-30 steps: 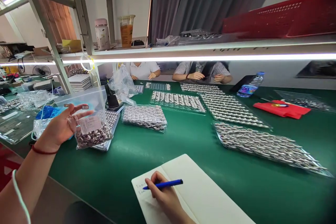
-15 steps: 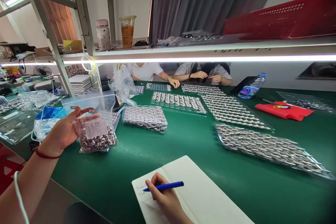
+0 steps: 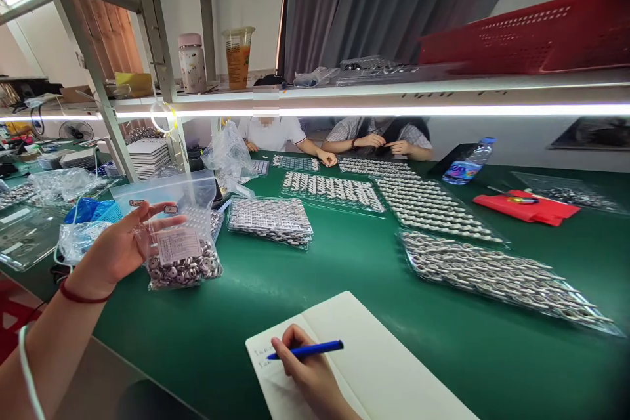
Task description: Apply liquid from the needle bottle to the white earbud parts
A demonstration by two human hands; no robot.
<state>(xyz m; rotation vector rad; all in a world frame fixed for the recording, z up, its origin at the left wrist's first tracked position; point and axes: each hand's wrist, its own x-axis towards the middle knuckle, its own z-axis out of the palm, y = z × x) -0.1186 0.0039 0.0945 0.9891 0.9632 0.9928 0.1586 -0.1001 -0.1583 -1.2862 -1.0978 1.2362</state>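
Observation:
My left hand (image 3: 130,239) is at a clear zip bag (image 3: 189,246) that stands upright on the green table. Its fingers reach along the plastic and hold the bag up. Small round metal parts (image 3: 182,270) fill the bottom of the bag, below a printed white label (image 3: 178,246). In my right hand (image 3: 312,374) is a blue pen (image 3: 315,349), gripped between thumb and fingers. The pen tip points at handwriting on the left page of an open notebook (image 3: 388,367). That page has two short lines near its top; the right page is blank.
Trays of metal parts (image 3: 492,275) and a stacked tray set (image 3: 270,220) lie on the table (image 3: 236,315). A water bottle (image 3: 467,163) and red cloth (image 3: 524,207) are at right. Two people sit opposite, below a lit shelf (image 3: 344,97). A metal frame (image 3: 111,111) rises at left.
The view has shifted very slightly. My left hand stays at the bag, and the right hand and pen keep nearly the same place on the page.

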